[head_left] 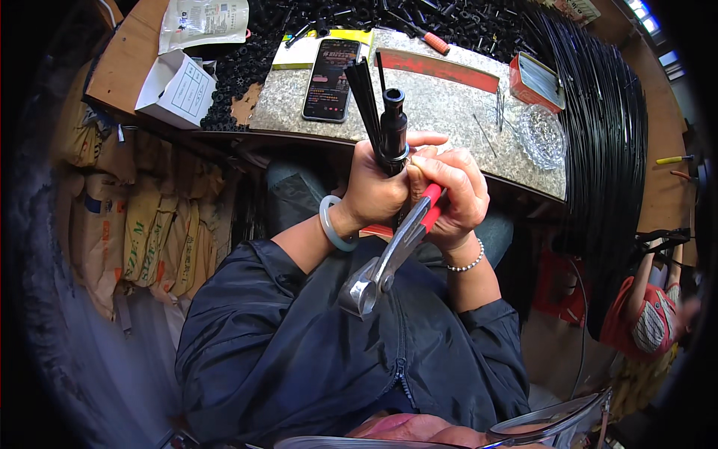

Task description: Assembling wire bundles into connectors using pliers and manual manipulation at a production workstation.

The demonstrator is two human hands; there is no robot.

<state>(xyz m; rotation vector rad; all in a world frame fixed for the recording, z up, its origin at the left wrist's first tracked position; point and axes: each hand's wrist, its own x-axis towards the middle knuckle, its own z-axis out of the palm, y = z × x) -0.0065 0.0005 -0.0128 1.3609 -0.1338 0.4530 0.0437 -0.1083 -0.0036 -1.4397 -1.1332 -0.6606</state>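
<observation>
My left hand (372,187) is closed round a black tubular fitting (394,127), held upright above my lap at the table's near edge. Several thin black rods (362,97) stick up beside the tube, out of the same grip. Red-handled pliers (389,258) lie in my right hand (462,183), their metal head hanging down toward my jacket. The thumb and fingers of that hand also pinch together at the fitting's lower part, against my left hand. Whatever small piece may sit between those fingertips is hidden.
A phone (331,81) lies on the speckled table board (284,108). Black small parts (464,19) are heaped behind it. Right of them are a red box (535,82) of thin pins, a clear dish (540,138) and long black rods (606,127). A white carton (176,90) stands left. Another person (649,318) is at far right.
</observation>
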